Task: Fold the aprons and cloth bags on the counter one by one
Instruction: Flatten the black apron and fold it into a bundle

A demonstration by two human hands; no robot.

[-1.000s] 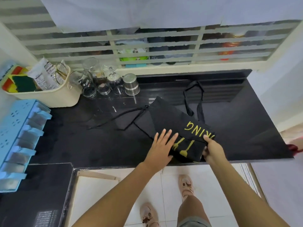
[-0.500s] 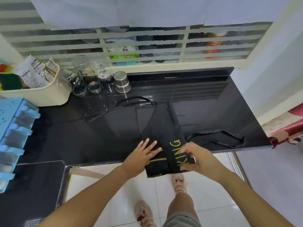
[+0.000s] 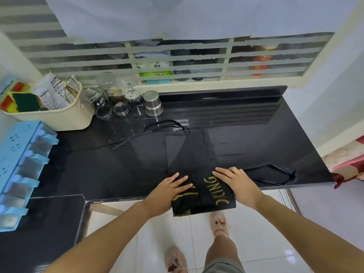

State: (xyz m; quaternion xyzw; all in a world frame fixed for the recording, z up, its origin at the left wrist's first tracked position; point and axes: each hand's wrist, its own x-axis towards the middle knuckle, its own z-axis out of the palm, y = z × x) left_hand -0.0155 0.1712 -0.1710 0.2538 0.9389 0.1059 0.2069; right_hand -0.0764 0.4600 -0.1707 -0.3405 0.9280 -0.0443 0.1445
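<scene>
- apron (image 3: 197, 166): lies on the glossy black counter (image 3: 88, 170), folded lengthwise into a narrow black strip that runs away from the person; hangs with its near end over the counter's front edge — shows gold lettering and a gold utensil print face up there.
- left hand (image 3: 169, 191): rests flat on the strip's left side by the counter edge, with fingers straight, slightly spread and pointing right; presses down and grips nothing.
- right hand (image 3: 236, 184): lies flat on the strip's right side, with fingers straight and pointing left, fingertips at the top of the gold letters; presses only and has hold of nothing.
- right strap (image 3: 275, 172): trails loose on the counter just right of the right hand, near the front edge.
- far strap (image 3: 163, 125): loops out from the strip's far end toward the back left.
- clear glasses (image 3: 110, 99) and steel cup (image 3: 152, 103): stand in a cluster at the back of the counter, well apart from the hands.
- cream basket (image 3: 59, 119): sits in the back left corner beside the glasses, holds sponges and a printed packet.
- blue rack (image 3: 19, 164): stands along the left edge of the view.
- pink slippers (image 3: 218, 223): seen below on the white tiled floor — one directly under the hanging end of the apron.
</scene>
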